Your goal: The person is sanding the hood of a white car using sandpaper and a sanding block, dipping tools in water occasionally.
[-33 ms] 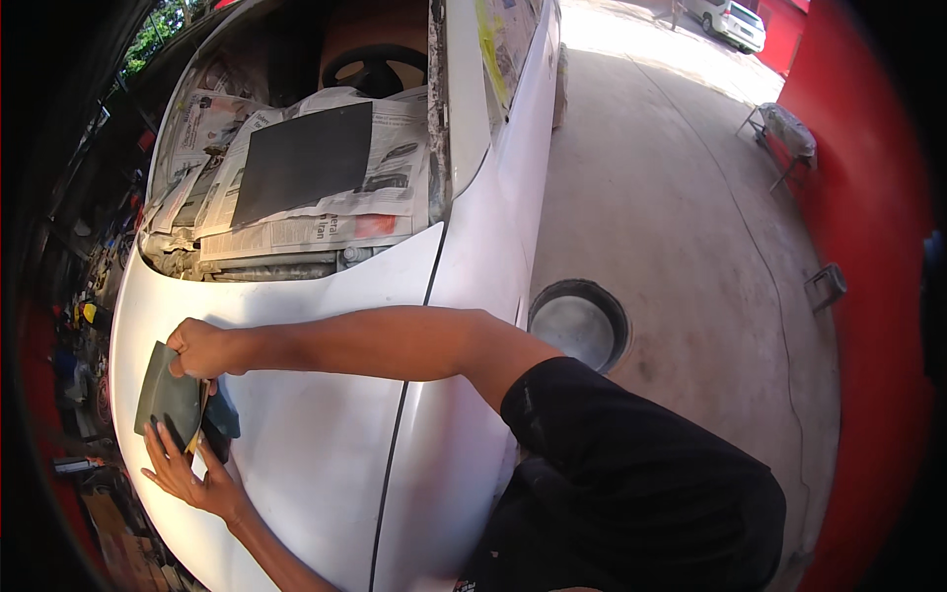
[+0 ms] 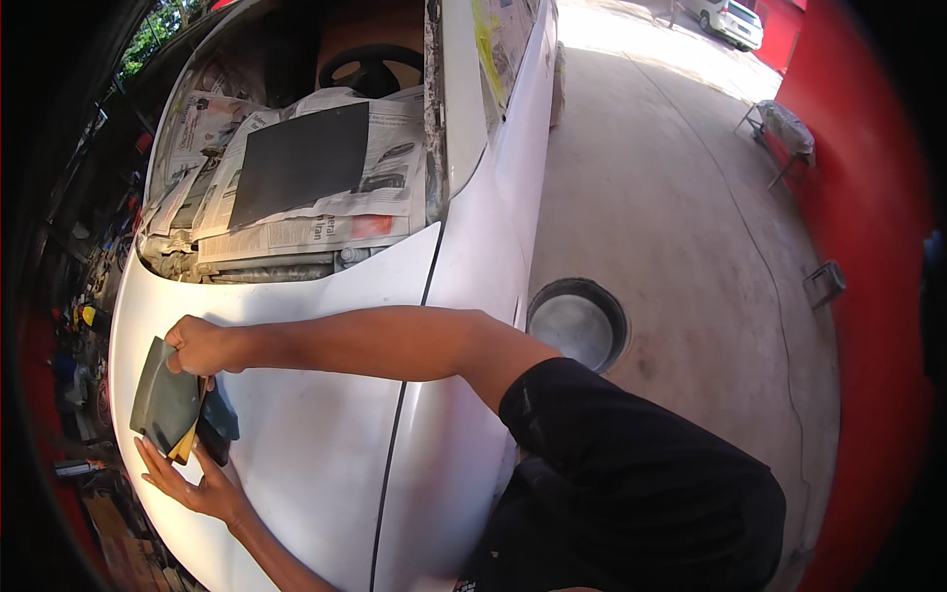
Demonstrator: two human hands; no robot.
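Note:
My right hand (image 2: pixel 202 345), reaching from the right, has its fingers closed on a grey-green abrasive sheet (image 2: pixel 161 390) over the white hood (image 2: pixel 296 424). Beneath the sheet show a yellow piece (image 2: pixel 182 449) and some dark, bluish pieces (image 2: pixel 221 416). My left hand (image 2: pixel 202 485) is just below, fingers stretched out at the sheet's lower edge; whether they touch it I cannot tell.
Newspapers (image 2: pixel 296 232) and a black sheet (image 2: pixel 298 166) cover the windscreen opening. A round black tub (image 2: pixel 577 321) stands on the concrete floor beside the car. A red wall (image 2: pixel 858 217), a small stand (image 2: pixel 779 138) and another white car (image 2: pixel 728 25) are right. Clutter lines the left.
The grey-green sheet and my right hand have shifted slightly up and left. My left fingers have slipped a little lower, uncovering more of the yellow piece.

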